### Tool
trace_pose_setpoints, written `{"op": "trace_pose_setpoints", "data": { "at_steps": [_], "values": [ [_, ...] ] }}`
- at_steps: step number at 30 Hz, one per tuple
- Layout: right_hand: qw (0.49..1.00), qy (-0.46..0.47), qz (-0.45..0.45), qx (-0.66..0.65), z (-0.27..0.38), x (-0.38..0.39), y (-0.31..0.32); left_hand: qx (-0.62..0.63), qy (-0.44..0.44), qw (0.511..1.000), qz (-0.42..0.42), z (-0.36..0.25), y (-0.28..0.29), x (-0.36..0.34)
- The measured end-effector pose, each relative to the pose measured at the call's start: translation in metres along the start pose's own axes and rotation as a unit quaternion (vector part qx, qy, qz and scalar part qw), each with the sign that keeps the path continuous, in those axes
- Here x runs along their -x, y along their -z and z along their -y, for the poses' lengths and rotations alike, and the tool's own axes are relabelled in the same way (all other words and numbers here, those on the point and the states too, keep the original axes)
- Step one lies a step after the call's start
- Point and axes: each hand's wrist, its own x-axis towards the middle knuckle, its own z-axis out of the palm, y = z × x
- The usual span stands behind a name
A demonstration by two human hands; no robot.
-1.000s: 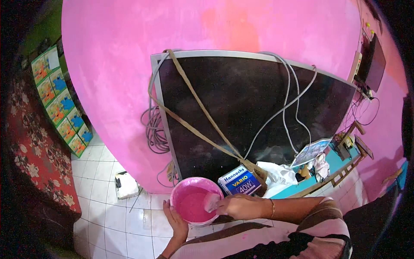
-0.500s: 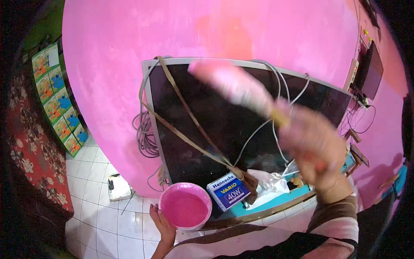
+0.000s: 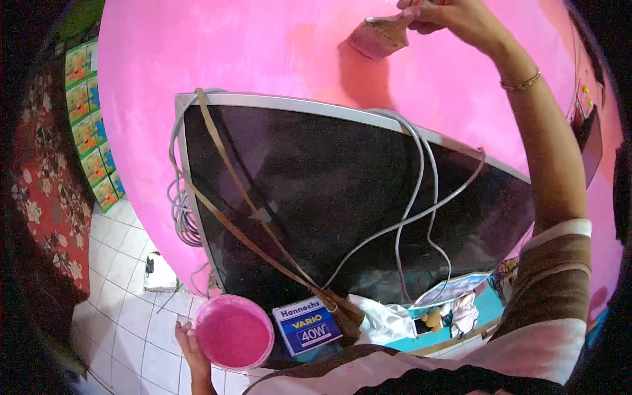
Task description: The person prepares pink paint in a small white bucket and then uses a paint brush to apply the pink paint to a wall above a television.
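My right hand [image 3: 438,14] is raised at the top of the view, its fingers closed on the handle of a wide paintbrush [image 3: 378,43]. The pink-stained bristles are at the wall [image 3: 263,39], over an orange patch [image 3: 368,82] amid the pink. Whether they touch it is hard to tell. At lower left my left hand [image 3: 189,343] grips the left side of a bucket, with pink paint [image 3: 236,332] inside its smeared rim [image 3: 270,329]. Most of the bucket's wall is hidden.
A large black flat screen [image 3: 316,178] stands against the wall, with grey cables [image 3: 421,164] and a brown strap [image 3: 227,151] draped over it. A blue and white box [image 3: 307,329] and a white plastic bag [image 3: 382,320] sit before it. Left are floor tiles [image 3: 125,289] and red floral fabric [image 3: 49,210].
My right hand has swung up from over the screen, bringing the brush to the orange patch. The bucket, still in my left hand, shows lower and further left as the view shifts.
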Motion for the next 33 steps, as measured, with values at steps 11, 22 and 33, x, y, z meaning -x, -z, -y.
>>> {"op": "trace_pose_setpoints", "data": {
  "at_steps": [11,22,33],
  "values": [
    [0.981,0.086,0.159,0.070,-0.038,0.005,-0.056,-0.042,0.014,0.999,-0.019,-0.051,-0.018,0.009],
    [0.986,0.133,-0.102,0.030,-0.009,-0.036,0.056,-0.009,-0.002,1.000,0.004,-0.017,-0.008,0.001],
    [0.981,0.069,0.180,0.014,-0.020,-0.034,-0.083,0.023,0.006,0.999,0.025,-0.035,-0.012,0.005]
  ]
}}
